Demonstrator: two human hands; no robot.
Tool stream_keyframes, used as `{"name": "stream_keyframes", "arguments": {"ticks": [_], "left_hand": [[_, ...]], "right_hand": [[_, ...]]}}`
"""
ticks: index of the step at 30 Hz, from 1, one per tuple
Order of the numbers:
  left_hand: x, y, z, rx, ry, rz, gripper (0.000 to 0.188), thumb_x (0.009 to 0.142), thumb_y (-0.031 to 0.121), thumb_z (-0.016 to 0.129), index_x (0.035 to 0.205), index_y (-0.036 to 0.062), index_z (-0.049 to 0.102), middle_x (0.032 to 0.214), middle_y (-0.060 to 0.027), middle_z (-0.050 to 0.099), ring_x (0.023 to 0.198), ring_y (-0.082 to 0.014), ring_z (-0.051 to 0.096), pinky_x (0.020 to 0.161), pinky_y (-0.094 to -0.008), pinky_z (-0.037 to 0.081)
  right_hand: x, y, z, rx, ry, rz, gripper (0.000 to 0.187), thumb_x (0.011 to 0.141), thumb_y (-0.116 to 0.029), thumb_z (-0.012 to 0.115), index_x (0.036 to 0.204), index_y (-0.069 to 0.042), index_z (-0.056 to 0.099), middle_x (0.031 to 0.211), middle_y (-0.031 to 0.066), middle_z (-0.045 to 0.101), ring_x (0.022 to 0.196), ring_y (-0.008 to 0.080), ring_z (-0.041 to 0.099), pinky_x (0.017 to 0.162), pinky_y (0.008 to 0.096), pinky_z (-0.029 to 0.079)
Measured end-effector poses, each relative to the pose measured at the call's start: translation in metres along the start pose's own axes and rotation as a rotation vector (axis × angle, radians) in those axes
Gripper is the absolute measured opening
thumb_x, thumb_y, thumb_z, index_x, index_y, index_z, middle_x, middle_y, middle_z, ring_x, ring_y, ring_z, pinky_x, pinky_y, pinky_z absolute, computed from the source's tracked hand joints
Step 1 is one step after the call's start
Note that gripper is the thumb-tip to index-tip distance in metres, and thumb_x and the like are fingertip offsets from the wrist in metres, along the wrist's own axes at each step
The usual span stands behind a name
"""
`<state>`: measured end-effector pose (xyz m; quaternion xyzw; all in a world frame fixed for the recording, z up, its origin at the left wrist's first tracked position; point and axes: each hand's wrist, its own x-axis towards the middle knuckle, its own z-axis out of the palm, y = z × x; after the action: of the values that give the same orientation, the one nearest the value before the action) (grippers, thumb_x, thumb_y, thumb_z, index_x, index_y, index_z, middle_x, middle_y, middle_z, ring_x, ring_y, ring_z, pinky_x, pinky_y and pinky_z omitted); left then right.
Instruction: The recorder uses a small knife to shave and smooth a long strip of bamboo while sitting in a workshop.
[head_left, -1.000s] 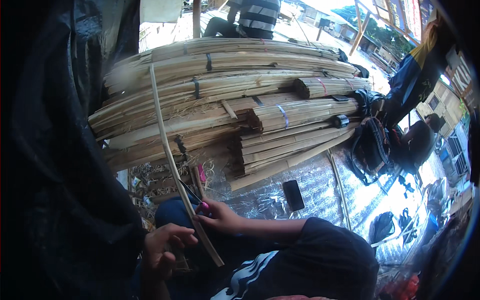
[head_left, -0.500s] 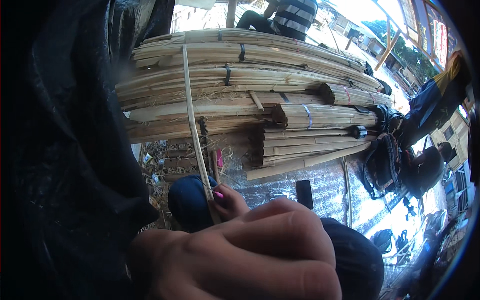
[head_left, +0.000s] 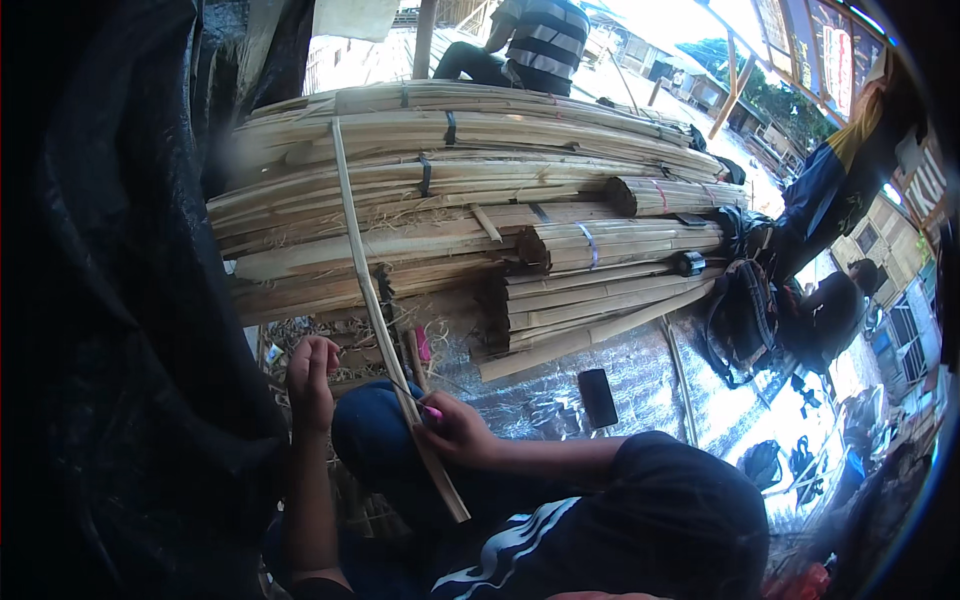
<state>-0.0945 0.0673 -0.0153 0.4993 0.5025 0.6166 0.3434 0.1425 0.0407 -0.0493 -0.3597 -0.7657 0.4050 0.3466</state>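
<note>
A long pale bamboo strip (head_left: 357, 240) slants from the stacked bamboo down across my bent knee, its near end by my lap. At the strip's lower part, my right hand (head_left: 458, 430) is closed around a pink-handled knife (head_left: 432, 412). The knife's thin dark blade crosses the strip, and my fingers press against the strip's side. To the left of the knee, my left hand (head_left: 313, 375) is raised with its fingers curled together. Nothing shows in it, and it is apart from the strip.
Bundles of split bamboo (head_left: 560, 130) lie across the far side, with shorter bundles (head_left: 625, 245) nearer. A black phone (head_left: 598, 398) rests on the silvery sheet (head_left: 530, 395). Black plastic (head_left: 120, 300) hangs at left. A backpack (head_left: 745, 320) is at right; a person (head_left: 545, 45) sits beyond.
My left hand has moved from close in front of the camera down to the left of my knee. The right hand keeps hold of the knife at the strip. The view has shifted slightly.
</note>
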Motion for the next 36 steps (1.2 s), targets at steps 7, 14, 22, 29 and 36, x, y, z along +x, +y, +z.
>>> {"name": "stream_keyframes", "arguments": {"ticks": [7, 14, 22, 29, 36], "left_hand": [[0.003, -0.045, 0.021, 0.462, -0.333, 0.111, 0.027, 0.095, 0.021, 0.051, 0.087, -0.0029, 0.06, 0.077, -0.0121, 0.059, 0.073, -0.0201, 0.057, 0.067, -0.032, 0.043], [0.0, -0.02, 0.029, 0.279, -0.409, -0.145, 0.022, 0.094, 0.017, 0.057, 0.086, -0.0034, 0.06, 0.072, -0.0007, 0.055, 0.068, -0.0066, 0.049, 0.062, -0.0234, 0.039], [-0.021, -0.007, 0.047, 0.336, -0.182, -0.126, 0.021, 0.094, 0.015, 0.055, 0.087, -0.0043, 0.06, 0.073, -0.003, 0.058, 0.07, -0.0079, 0.053, 0.065, -0.0242, 0.042], [-0.022, -0.004, 0.053, 0.355, 0.025, 0.008, 0.022, 0.094, 0.014, 0.051, 0.089, -0.0053, 0.061, 0.077, -0.0101, 0.064, 0.074, -0.0146, 0.059, 0.071, -0.0297, 0.046], [-0.014, -0.004, 0.053, 0.364, 0.027, 0.053, 0.022, 0.096, 0.014, 0.047, 0.094, -0.0045, 0.06, 0.078, -0.0095, 0.061, 0.071, -0.0146, 0.057, 0.067, -0.0286, 0.046]], "right_hand": [[0.007, -0.002, -0.001, 0.051, 0.057, -0.022, 0.025, 0.086, -0.011, 0.064, 0.107, -0.002, 0.055, 0.095, 0.0137, 0.059, 0.087, 0.0265, 0.061, 0.075, 0.0318, 0.048], [0.004, 0.003, -0.009, 0.107, 0.046, -0.121, 0.03, 0.082, -0.012, 0.066, 0.107, -0.001, 0.054, 0.098, 0.0161, 0.06, 0.094, 0.0333, 0.06, 0.081, 0.0378, 0.047], [0.002, 0.005, -0.01, 0.16, 0.051, -0.236, 0.03, 0.083, -0.014, 0.065, 0.106, 0.0, 0.053, 0.099, 0.016, 0.059, 0.095, 0.0324, 0.059, 0.08, 0.038, 0.047], [-0.006, 0.004, -0.021, 0.151, -0.011, -0.258, 0.028, 0.084, -0.02, 0.066, 0.099, -0.001, 0.054, 0.09, 0.0159, 0.056, 0.087, 0.0319, 0.056, 0.074, 0.0372, 0.045], [-0.019, -0.027, -0.005, 0.53, -0.143, -0.06, 0.016, 0.09, -0.013, 0.062, 0.097, -0.005, 0.049, 0.085, 0.0055, 0.052, 0.075, 0.0158, 0.052, 0.068, 0.0276, 0.043]]}}
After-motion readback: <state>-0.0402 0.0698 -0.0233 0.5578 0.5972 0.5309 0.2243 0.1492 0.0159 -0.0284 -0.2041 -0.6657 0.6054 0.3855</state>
